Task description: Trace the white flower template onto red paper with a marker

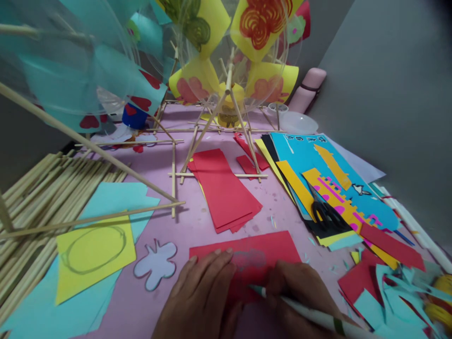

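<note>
A sheet of red paper (278, 245) lies in front of me, with faint grey marks near its middle. My left hand (205, 287) rests flat on its left part, fingers stretched out. In my right hand (300, 287) is a white marker pen (314, 316), its green tip pointing left against the red paper. To the left of my left hand lies a pale butterfly cutout (156, 264) with a dark outline. More red paper strips (224, 193) are stacked just beyond the sheet.
Wooden sticks (52, 202) lie in a heap at left, beside yellow paper (102, 254) with a drawn oval. Stick-framed wheels with yellow papers (197, 75) stand at the back. Black scissors (326, 214) lie on coloured sheets at right; paper scraps (391, 301) are nearer.
</note>
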Action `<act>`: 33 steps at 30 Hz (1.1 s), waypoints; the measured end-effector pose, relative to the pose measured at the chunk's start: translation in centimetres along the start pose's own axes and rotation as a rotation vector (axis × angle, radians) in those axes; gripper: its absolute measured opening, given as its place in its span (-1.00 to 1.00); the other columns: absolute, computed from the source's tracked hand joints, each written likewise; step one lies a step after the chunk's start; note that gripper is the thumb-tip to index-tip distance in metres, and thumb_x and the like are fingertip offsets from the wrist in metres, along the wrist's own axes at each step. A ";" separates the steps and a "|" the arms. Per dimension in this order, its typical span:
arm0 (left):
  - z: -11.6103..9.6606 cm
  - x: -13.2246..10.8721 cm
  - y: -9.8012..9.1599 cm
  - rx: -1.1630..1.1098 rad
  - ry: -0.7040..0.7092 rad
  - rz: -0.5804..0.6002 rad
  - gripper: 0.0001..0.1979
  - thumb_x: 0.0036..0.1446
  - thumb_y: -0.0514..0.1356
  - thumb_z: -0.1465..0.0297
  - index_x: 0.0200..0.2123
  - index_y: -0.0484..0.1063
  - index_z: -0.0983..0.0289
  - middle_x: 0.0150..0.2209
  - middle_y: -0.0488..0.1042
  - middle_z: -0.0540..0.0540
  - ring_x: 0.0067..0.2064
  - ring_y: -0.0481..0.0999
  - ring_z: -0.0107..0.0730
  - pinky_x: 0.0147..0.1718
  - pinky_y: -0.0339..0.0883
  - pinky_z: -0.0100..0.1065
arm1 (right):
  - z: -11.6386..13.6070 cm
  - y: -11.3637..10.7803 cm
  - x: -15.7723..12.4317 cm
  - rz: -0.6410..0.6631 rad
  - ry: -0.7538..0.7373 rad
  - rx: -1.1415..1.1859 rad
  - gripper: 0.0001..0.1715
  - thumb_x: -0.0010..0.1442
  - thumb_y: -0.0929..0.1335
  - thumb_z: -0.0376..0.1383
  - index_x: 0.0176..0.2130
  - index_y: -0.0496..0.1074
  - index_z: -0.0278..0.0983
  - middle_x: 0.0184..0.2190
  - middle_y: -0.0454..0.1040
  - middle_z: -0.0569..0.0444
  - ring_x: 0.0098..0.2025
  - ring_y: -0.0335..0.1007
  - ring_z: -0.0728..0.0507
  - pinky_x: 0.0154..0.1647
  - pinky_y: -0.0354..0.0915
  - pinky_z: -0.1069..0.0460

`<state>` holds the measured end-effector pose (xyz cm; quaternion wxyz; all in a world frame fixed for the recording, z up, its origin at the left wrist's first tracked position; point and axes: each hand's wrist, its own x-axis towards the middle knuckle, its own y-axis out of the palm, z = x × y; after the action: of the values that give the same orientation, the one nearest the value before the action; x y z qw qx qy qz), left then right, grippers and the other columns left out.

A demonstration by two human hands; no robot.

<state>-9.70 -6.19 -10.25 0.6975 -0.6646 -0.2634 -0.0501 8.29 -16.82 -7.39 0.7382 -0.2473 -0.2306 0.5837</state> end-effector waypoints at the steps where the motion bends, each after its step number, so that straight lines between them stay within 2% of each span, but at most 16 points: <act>1: 0.0 0.0 0.0 -0.002 0.000 -0.002 -0.66 0.22 0.02 0.33 0.03 0.30 0.30 0.04 0.44 0.06 0.02 0.43 -0.24 -0.09 0.37 -0.19 | 0.0 0.0 0.0 0.003 0.015 0.010 -0.82 -0.03 0.22 -0.40 -0.62 0.21 -0.23 -0.74 0.32 0.20 -0.69 0.21 0.05 -0.64 0.11 0.18; 6: 0.0 0.0 -0.1 0.003 0.005 -0.019 -0.67 0.23 0.02 0.32 0.02 0.31 0.29 0.03 0.45 0.07 0.00 0.44 -0.24 -0.10 0.37 -0.18 | 0.1 0.1 -0.3 -0.007 0.079 0.049 -0.82 0.00 0.19 -0.37 -0.60 0.18 -0.23 -0.73 0.28 0.21 -0.69 0.17 0.05 -0.64 0.08 0.18; 14: 0.1 0.0 -0.1 0.005 0.010 -0.015 -0.67 0.24 0.00 0.31 0.02 0.31 0.29 0.03 0.45 0.06 -0.01 0.45 -0.25 -0.12 0.39 -0.19 | 0.2 0.4 -0.4 -0.061 0.083 0.092 -0.83 0.02 0.18 -0.34 -0.58 0.14 -0.22 -0.72 0.14 0.26 -0.68 0.04 0.06 -0.64 0.00 0.15; 23: 0.1 0.2 -0.1 0.008 0.008 -0.017 -0.67 0.25 0.00 0.29 0.02 0.31 0.28 0.02 0.47 0.05 -0.02 0.47 -0.26 -0.12 0.40 -0.19 | 0.1 0.9 -1.0 -0.216 0.080 0.221 -0.82 0.10 0.19 -0.39 -0.50 0.10 -0.18 -0.68 -0.01 0.32 -0.68 -0.10 0.04 -0.66 -0.11 0.12; 29: 0.1 0.2 -0.2 0.026 0.012 -0.010 -0.67 0.25 -0.01 0.29 0.01 0.32 0.28 0.00 0.48 0.05 -0.04 0.48 -0.26 -0.14 0.40 -0.19 | -0.2 0.4 -1.0 -0.301 0.016 0.169 -0.78 0.10 0.21 -0.44 -0.50 0.10 -0.17 -0.67 -0.03 0.32 -0.68 -0.07 0.04 -0.66 -0.11 0.11; 33: 0.1 0.2 -0.1 0.024 0.019 0.004 -0.66 0.24 0.01 0.27 0.02 0.32 0.28 0.02 0.46 0.06 -0.02 0.46 -0.24 -0.13 0.39 -0.18 | -0.3 0.5 -0.8 -0.311 -0.032 0.135 -0.79 0.09 0.20 -0.44 -0.49 0.09 -0.17 -0.67 -0.01 0.33 -0.69 -0.07 0.05 -0.65 -0.12 0.11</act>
<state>-9.62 -6.07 -10.10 0.7079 -0.6563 -0.2558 -0.0520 7.88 -17.55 -7.99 0.8307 -0.1495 -0.2382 0.4806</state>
